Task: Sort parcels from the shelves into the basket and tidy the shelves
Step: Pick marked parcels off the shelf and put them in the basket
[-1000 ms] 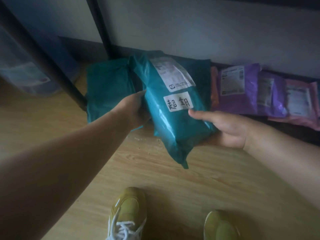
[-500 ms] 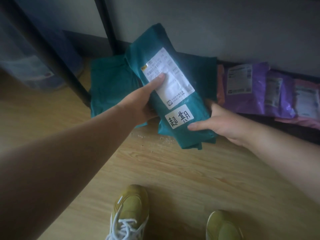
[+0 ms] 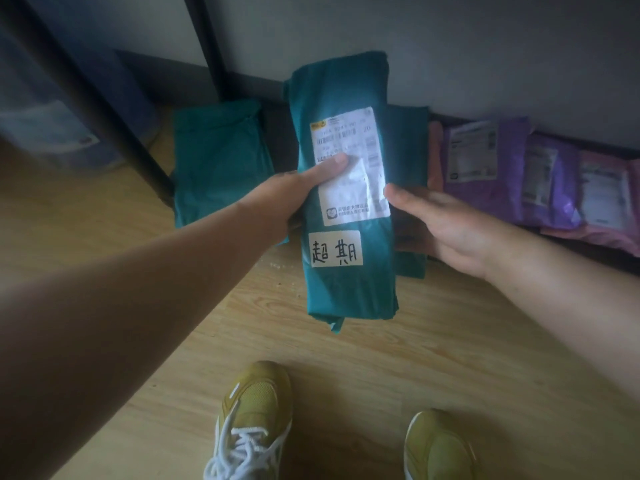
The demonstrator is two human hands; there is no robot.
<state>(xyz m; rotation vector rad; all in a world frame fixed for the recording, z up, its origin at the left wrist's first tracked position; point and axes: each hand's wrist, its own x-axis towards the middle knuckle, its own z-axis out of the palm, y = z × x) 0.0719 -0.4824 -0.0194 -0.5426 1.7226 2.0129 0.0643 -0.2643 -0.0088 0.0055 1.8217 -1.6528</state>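
1. The teal parcel (image 3: 346, 289) has swung from a slant to nearly upright. It is now raised off the floor (image 3: 433, 341), in front of the wall edge, and both its labels face the camera.
2. The left hand (image 3: 277, 202) grips the parcel's left edge, with the thumb now pressed across the shipping label (image 3: 349, 161). It seems to carry the weight alone.
3. The right hand (image 3: 450, 230) has given up its pinch on the lower right corner. Its palm lies wide and its thumb straight, just beside the right edge. Its fingers run behind the parcel, so I cannot tell whether they touch it.
4. The handwritten sticker (image 3: 334, 249) is now readable below the label, so this looks like a check of where the parcel belongs.
5. The other teal parcels (image 3: 214, 161) and the purple parcels (image 3: 485, 168) lie unmoved along the wall.
6. No basket is in view, so the drop is yet to come.
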